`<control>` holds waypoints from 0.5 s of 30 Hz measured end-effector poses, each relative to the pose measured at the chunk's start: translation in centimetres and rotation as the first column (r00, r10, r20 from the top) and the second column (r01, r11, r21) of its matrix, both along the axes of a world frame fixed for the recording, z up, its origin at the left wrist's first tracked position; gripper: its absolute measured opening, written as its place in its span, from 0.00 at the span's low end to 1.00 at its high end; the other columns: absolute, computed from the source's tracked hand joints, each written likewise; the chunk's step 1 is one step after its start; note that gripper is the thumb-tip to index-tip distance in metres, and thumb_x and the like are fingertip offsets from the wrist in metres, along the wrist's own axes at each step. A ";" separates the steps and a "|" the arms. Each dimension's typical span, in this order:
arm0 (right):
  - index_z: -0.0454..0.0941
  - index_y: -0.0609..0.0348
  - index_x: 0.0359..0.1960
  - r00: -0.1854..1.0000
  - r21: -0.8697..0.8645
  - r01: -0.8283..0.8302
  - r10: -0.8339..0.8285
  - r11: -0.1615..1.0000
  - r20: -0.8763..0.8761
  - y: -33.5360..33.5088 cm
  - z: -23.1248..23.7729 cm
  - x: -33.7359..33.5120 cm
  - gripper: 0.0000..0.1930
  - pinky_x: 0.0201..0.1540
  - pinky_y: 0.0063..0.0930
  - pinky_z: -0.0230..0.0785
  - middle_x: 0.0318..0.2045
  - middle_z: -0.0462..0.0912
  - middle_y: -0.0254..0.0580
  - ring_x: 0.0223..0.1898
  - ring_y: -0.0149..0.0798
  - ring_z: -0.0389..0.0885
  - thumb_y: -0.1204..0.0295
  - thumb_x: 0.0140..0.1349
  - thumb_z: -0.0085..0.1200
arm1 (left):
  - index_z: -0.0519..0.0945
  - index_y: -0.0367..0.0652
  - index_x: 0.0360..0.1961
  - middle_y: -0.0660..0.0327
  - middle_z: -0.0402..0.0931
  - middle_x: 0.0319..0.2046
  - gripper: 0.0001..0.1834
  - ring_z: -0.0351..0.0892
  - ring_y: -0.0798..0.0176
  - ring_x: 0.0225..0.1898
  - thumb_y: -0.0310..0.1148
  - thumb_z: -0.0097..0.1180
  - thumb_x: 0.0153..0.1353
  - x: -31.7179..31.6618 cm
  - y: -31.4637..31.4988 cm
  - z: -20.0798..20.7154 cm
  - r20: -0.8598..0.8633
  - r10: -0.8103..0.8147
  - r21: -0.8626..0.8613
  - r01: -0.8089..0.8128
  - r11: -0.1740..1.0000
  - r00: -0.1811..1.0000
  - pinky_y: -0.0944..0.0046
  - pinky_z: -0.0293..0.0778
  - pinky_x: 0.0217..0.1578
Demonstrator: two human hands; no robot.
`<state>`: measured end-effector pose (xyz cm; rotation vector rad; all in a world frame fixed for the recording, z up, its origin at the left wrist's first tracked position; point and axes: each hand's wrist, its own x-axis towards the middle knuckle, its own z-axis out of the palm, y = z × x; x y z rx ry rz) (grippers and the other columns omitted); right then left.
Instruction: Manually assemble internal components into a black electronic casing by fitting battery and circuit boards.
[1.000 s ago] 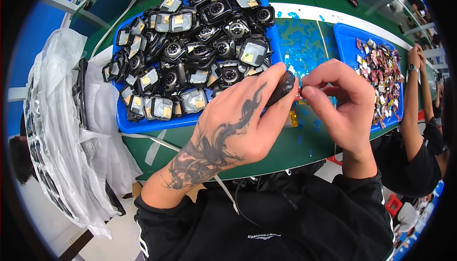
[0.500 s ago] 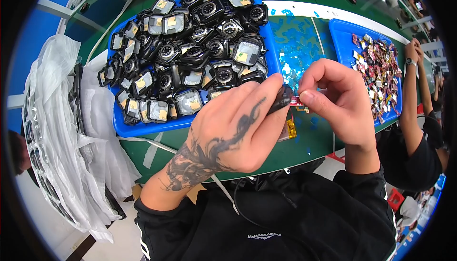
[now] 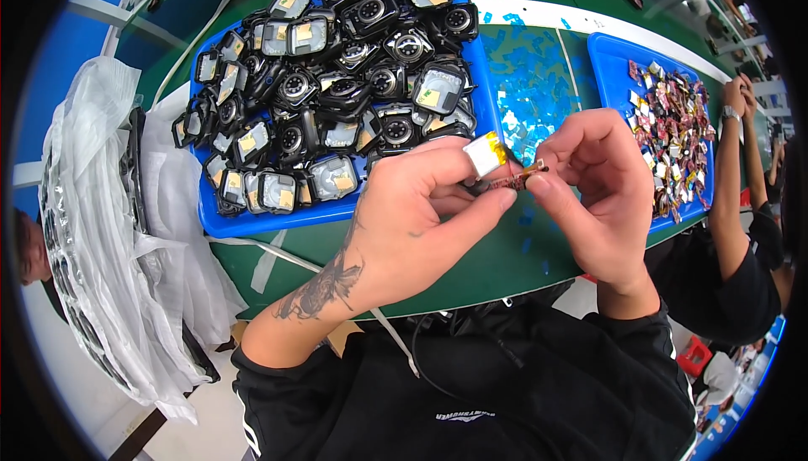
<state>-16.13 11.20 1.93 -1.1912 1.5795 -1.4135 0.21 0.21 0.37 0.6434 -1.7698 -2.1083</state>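
Red circuit strip [image 3: 514, 181] crosswise, right end farther

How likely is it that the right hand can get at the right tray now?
Probably yes: the right tray lies beyond the right hand, on its side, and nothing visible stands between them. However, this hand seems to pinch the board, so it is not free.
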 end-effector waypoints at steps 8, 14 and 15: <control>0.61 0.59 0.45 0.988 0.033 -0.088 0.091 0.996 -0.128 -0.5 0.0 -0.7 0.20 0.40 0.19 0.68 0.34 0.77 0.39 0.36 0.26 0.75 0.85 0.57 0.59 | 0.65 0.35 0.62 0.55 0.74 0.51 0.29 0.79 0.66 0.50 0.13 0.54 0.59 -0.4 -0.2 0.0 -0.092 -0.003 0.073 0.009 0.997 0.996 0.68 0.79 0.49; 0.62 0.59 0.44 0.980 0.071 -0.101 0.111 0.992 -0.166 -1.0 0.6 -0.8 0.21 0.38 0.20 0.66 0.33 0.77 0.37 0.35 0.26 0.75 0.85 0.55 0.61 | 0.64 0.37 0.62 0.56 0.73 0.53 0.29 0.76 0.66 0.54 0.14 0.55 0.59 -0.3 -0.3 -0.1 -0.097 -0.010 -0.014 0.008 1.000 0.995 0.68 0.76 0.51; 0.62 0.59 0.44 0.980 0.072 -0.100 0.110 0.992 -0.168 -1.0 0.7 -0.9 0.21 0.38 0.20 0.66 0.33 0.77 0.37 0.35 0.26 0.75 0.85 0.55 0.61 | 0.63 0.37 0.62 0.56 0.73 0.53 0.29 0.76 0.66 0.54 0.14 0.54 0.60 -0.3 -0.4 -0.3 -0.084 -0.025 -0.042 0.021 0.999 0.996 0.67 0.75 0.52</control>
